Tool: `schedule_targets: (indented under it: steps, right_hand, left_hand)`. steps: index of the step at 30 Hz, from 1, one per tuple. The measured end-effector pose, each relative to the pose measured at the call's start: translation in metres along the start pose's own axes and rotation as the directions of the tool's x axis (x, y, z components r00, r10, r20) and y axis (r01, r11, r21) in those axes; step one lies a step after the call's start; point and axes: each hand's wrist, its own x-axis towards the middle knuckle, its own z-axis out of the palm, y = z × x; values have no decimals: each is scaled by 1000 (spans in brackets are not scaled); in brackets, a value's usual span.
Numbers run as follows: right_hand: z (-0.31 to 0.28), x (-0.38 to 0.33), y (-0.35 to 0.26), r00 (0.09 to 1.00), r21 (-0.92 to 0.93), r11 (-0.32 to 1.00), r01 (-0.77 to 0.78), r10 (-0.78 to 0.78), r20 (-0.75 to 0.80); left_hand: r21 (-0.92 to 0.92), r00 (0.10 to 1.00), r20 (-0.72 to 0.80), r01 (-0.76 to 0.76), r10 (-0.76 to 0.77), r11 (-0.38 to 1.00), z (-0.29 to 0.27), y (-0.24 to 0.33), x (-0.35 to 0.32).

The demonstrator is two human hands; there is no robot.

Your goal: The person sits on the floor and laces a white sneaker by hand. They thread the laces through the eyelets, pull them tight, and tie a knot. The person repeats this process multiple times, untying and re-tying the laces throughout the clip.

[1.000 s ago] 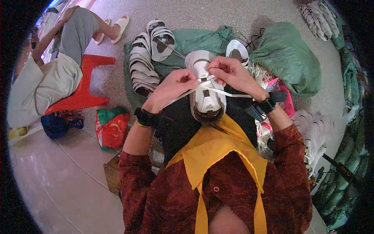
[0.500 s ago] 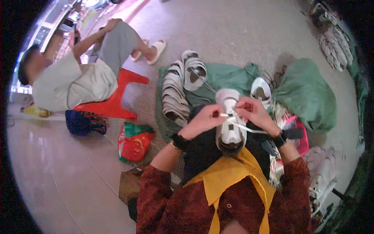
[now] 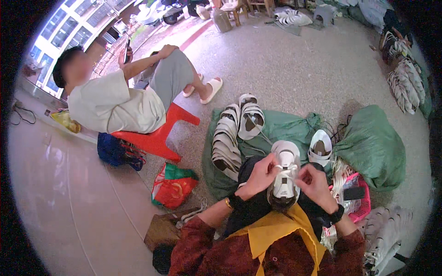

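A white sneaker with a dark heel opening (image 3: 284, 189) rests on my lap, toe pointing away from me. White shoelace (image 3: 288, 171) crosses its upper in what looks like a knot or bow. My left hand (image 3: 260, 175) is closed at the sneaker's left side, thumb and fingertips pinching the lace. On the other side my right hand (image 3: 317, 185) is also closed, its curled fingers on the lace and slightly blurred. The lace ends inside both hands are mostly hidden.
Nested shoe uppers (image 3: 225, 142) and a sneaker (image 3: 252, 123) lie on a green sheet (image 3: 287, 124). Another white shoe (image 3: 320, 145), a green sack (image 3: 375, 147) and a pink basket (image 3: 365, 204) are at right. A person sits left on a red stool (image 3: 172, 131).
The view has tilted up, so the scene sits lower. The long lace stretched toward my right wrist is now drawn in close over the sneaker, and my hands have moved to its two sides.
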Motion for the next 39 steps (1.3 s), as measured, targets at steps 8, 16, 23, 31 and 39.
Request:
schedule_targets:
  steps: [8,16,23,31,39]
  right_hand:
    - [-11,-10,-14,1000,-54,998,21,-22,-9]
    - [-13,-26,-28,978,-208,961,181,-198,-64]
    - [-27,-33,-31,971,-344,919,192,-229,-71]
    - [-37,-61,-32,996,-337,940,49,-73,-60]
    - [-26,-38,-4,983,-46,986,-158,153,-97]
  left_hand:
    - [68,997,-80,20,-15,997,6,10,-1]
    - [62,992,-127,15,-7,998,13,0,-10]
    - [75,994,-103,-21,29,997,17,-14,-8]
    - [-18,998,-58,-38,37,999,11,-7,-9]
    - [-26,998,-57,3,-5,1000,6,3,-16]
